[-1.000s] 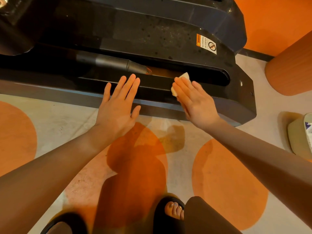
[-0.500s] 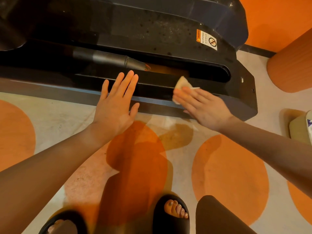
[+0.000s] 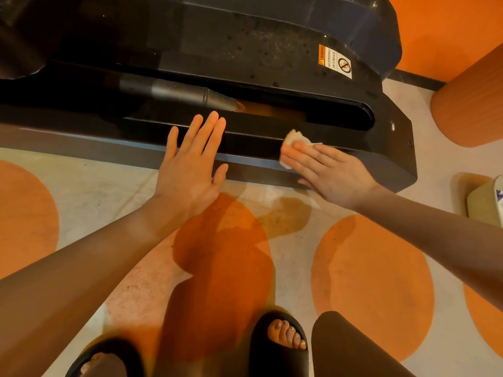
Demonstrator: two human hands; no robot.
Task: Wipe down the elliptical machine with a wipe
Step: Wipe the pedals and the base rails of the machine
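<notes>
The right hand (image 3: 330,172) presses the wipe (image 3: 292,140) flat-fingered on the elliptical machine (image 3: 245,50) rail, nothing pinched, left hand (image 3: 190,164) open just beside; so loose a grip may shed the wipe.

The place looks like a gym or fitness studio. A large black elliptical machine (image 3: 245,63) stands on the floor, bearing a warning sticker (image 3: 335,62) against stepping on its shroud. The pale floor (image 3: 294,268) carries big orange circles, matched by an orange wall (image 3: 446,28) and a ribbed orange column (image 3: 473,102).
</notes>
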